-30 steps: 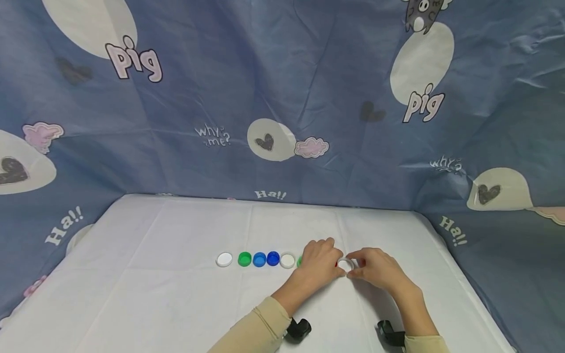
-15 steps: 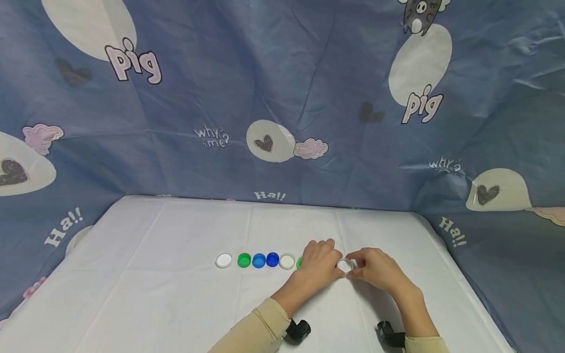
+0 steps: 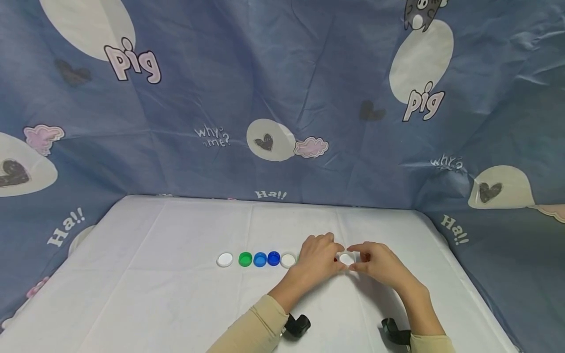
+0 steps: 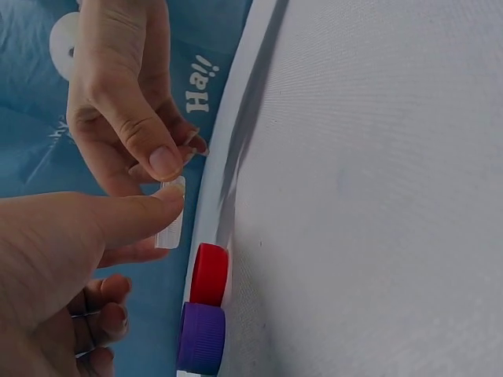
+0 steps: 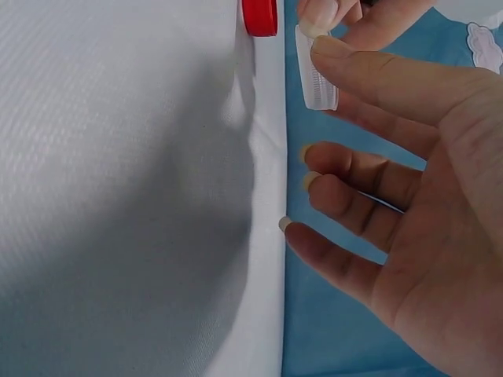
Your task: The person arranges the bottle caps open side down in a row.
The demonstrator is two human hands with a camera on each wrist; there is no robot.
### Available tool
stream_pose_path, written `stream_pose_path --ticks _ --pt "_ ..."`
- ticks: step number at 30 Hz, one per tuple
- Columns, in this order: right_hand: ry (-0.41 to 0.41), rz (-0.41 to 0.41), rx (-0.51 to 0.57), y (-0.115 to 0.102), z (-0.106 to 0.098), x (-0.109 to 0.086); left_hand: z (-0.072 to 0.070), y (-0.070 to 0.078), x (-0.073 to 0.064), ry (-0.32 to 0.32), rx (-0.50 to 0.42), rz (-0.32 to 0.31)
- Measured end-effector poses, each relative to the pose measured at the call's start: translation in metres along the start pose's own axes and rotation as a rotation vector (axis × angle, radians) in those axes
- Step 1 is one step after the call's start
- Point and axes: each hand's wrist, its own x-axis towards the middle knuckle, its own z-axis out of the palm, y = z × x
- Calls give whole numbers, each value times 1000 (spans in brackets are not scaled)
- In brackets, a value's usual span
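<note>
A white bottle cap (image 3: pixel 346 259) is between my two hands, raised off the table. My left hand (image 3: pixel 319 255) pinches its left side, thumb on the near edge in the left wrist view. My right hand (image 3: pixel 378 262) pinches the same cap (image 5: pixel 317 75) from the right, its other fingers loosely bent in the right wrist view. Beneath and beside the hands, a red bottle cap (image 4: pixel 210 273) and a purple bottle cap (image 4: pixel 201 338) stand side by side on the cloth. In the head view my left hand mostly hides these two.
To the left runs a row of bottle caps: white (image 3: pixel 224 260), green (image 3: pixel 244 259), light blue (image 3: pixel 260 259), dark blue (image 3: pixel 273 258) and another white one (image 3: pixel 288 260). A white cloth (image 3: pixel 154 289) covers the table, with a blue printed sheet (image 3: pixel 212 98) behind it.
Both hands have shifted slightly up in the head view, lifting the white bottle cap between them. The row of caps on the left stays in place.
</note>
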Motion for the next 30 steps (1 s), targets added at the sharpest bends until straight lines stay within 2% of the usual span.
stream_pose_path --ticks 6,12,22,30 --pt "11 -23 13 2 0 1 -3 1 0 -23 -9 -10" --pt "-1 -5 78 3 -2 -1 -4 1 -1 -19 -22 -9" --pt "-3 36 103 4 -5 -2 -1 0 1 107 17 23" --pt "-13 55 151 6 -5 -2 -4 0 1 164 58 38"
